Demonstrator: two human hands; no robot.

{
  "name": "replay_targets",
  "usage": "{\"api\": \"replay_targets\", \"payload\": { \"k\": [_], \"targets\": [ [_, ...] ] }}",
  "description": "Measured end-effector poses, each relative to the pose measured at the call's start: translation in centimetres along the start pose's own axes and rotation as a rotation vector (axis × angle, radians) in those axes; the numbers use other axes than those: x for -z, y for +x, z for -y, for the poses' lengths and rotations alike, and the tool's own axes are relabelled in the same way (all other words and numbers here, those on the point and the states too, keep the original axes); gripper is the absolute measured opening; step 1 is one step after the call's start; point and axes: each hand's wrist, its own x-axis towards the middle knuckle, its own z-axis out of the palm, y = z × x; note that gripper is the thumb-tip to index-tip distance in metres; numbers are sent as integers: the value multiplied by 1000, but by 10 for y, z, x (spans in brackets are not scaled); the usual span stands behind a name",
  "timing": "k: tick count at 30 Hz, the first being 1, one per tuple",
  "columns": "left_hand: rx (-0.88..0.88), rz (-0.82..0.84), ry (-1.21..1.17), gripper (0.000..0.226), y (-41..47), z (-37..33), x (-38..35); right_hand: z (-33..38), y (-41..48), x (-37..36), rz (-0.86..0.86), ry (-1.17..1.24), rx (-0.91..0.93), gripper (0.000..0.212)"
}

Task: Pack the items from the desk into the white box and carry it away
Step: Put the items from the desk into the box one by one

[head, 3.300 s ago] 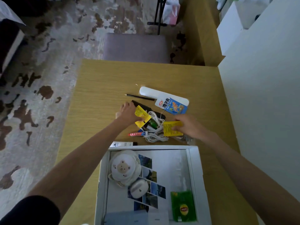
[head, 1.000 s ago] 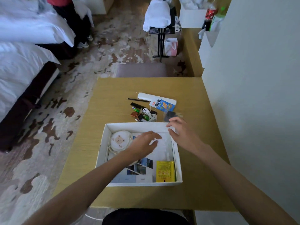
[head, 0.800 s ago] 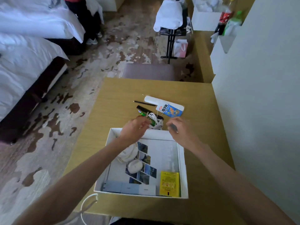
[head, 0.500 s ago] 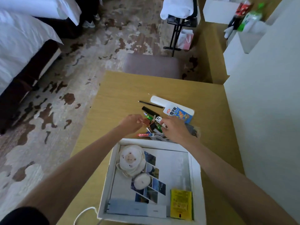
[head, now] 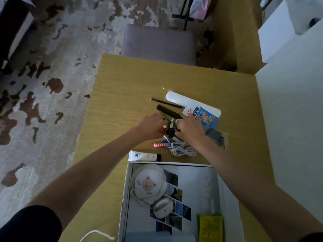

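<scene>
White box [head: 126, 180] sits near both hands, left hand [head: 151, 127] and right hand [head: 189, 130], gathering desk clutter [head: 170, 131].

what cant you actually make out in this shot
- Small items between the left hand and right hand, head view: fingers cover them, so neither grip is readable.
- White box: its near end is cut off by the bottom edge.
- Yellow packet in the box: print blurred.
- White tube by the box: label too small.
- Dark pouch: partly behind the right wrist.
</scene>
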Motion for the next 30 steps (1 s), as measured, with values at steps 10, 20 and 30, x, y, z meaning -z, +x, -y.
{"api": "replay_targets", "payload": {
  "k": [10,20,30],
  "targets": [
    [177,-280,-838,18,-50,-6,22,-10,-19,18,-70,422,2,26],
    [228,-700,-1760,28,-115,-84,65,-30,-107,56,-268,1137,-8,11],
    [466,-481,-1251,31,-185,-156,15,-44,-210,41,-183,1019,162,13]
  ]
}}
